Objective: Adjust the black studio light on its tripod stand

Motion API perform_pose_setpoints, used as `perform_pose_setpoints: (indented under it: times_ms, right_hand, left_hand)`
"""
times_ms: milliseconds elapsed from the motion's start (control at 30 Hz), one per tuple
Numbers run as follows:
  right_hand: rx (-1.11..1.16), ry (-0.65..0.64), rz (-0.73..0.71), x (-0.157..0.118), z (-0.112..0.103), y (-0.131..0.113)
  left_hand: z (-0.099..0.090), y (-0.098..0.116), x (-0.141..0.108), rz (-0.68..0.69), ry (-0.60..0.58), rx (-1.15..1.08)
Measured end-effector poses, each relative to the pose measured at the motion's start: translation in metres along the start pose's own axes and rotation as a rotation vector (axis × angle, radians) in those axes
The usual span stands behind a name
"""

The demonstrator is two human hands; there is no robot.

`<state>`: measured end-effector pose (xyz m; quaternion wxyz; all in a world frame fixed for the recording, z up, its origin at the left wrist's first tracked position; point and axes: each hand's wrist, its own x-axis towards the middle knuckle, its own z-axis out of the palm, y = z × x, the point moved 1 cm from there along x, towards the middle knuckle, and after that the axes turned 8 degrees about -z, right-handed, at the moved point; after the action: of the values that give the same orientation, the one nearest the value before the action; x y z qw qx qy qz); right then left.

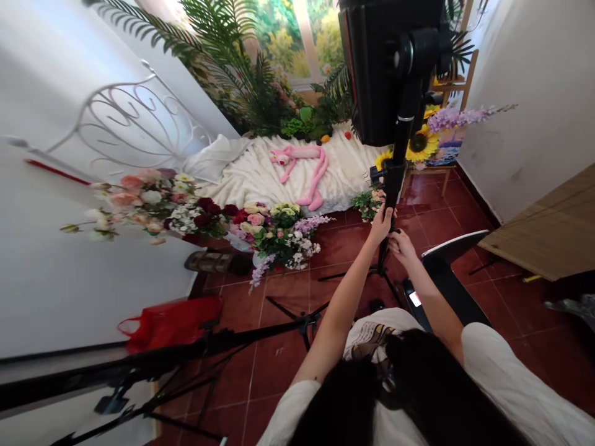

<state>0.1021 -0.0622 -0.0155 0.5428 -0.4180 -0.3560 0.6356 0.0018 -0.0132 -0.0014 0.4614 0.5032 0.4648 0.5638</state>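
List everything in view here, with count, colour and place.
upright stand: one, black, centre right
equipment head: one, black, atop it
second stand: one, black, lower left
plush toy: one, pink, on blanket
blanket: one, cream, centre
metal headboard: one, silvery, left
flowers: many, mixed, blanket's near edge
sunflowers: several, yellow, right
palm fronds: several, green, back
bag: one, red, left floor
floor tiles: many, dark red
hands: two, left above right, on upright stand
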Motion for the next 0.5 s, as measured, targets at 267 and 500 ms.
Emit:
perform_pose_setpoints:
  times_ms: [267,500]
  right_hand:
    - [-0.655,0.111,-0.582,-0.007,-0.018,-0.031]
    - [-0.222,-0.047,-0.577,0.028,0.029,-0.068]
  left_hand:
    - [-0.001,0.008,-0.005,-0.032,0.022,0.046]
    - [0.002,-0.011,0.004,-0.077,0.046,-0.043]
